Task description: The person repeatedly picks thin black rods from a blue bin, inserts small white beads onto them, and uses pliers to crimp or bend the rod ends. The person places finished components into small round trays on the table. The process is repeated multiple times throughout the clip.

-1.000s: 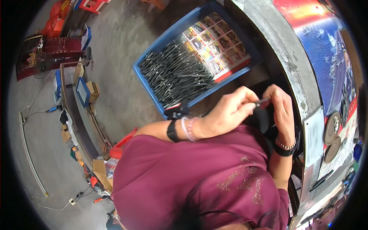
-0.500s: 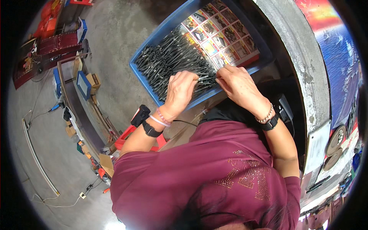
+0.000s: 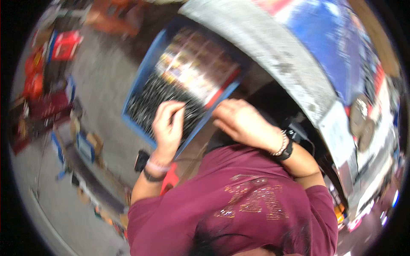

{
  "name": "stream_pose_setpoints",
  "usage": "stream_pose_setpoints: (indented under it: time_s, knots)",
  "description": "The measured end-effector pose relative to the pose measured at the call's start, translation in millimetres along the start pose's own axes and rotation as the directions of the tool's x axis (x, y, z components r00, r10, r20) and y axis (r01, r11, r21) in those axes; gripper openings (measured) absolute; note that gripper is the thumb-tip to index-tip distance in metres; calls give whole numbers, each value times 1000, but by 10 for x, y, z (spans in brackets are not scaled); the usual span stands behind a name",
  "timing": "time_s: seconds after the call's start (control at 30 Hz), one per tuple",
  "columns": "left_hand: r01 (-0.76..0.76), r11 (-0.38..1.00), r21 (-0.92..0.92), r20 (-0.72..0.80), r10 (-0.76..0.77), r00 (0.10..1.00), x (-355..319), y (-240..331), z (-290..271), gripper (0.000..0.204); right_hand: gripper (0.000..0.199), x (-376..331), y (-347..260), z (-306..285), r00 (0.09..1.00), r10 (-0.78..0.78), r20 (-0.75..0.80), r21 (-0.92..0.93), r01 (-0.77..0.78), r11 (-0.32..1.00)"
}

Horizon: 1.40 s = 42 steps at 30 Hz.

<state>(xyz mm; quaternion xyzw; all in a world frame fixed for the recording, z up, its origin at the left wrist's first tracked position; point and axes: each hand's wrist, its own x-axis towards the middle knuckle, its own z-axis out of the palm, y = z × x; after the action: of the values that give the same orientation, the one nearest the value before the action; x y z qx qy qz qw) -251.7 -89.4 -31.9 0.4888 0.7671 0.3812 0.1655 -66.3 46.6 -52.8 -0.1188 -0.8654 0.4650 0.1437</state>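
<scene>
A blue plastic crate [image 3: 136,85] stands in front of me. In its near part lies a dense heap of thin black stick-like pieces [image 3: 149,96], smeared by motion. My left hand [image 3: 167,128] is over the heap, thumb and forefinger bent toward each other. Whatever is in that pinch, if anything, is too blurred to make out. My right hand [image 3: 245,123] hovers just outside the crate's near right corner, fingers curled together. Its fingertips hide anything they hold.
A printed picture sheet or box [image 3: 198,64] fills the crate's far part. To the right runs a grey worktop edge [image 3: 265,51] with a blue printed sheet [image 3: 320,47]. A red plastic stool [image 3: 170,179] shows beside my left forearm. Boxes and blue trays [image 3: 85,147] line the left.
The view has turned and blurred, so the crate appears farther left. My hands have moved apart, and my right hand has come back from the heap to outside the crate.
</scene>
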Motion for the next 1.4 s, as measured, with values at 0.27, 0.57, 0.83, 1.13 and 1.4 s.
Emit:
stream_pose_setpoints:
  time_s: [0.27,0.57,0.83,1.13,1.4]
  knots:
    - [-201,887,-415,279,335,900,638,1189,563,12,15,-1146,-413,-732,941,180,-288,122,-150,981]
    - [-333,809,-485,582,583,567,1119,2302,1764,11,7,-2576,-821,-730,520,514,-682,386,-341,857]
    - [-487,706,-515,533,708,463,1302,3021,2723,9,7,-3123,-947,-584,197,659,-726,592,-309,744]
    - [-730,615,-300,545,738,398,1332,3338,3384,11,7,-3363,-950,-620,121,679,-724,638,-254,726]
    - [-808,550,-211,600,725,337,1372,3367,3517,13,7,-3390,-839,-696,168,634,-755,594,-234,770]
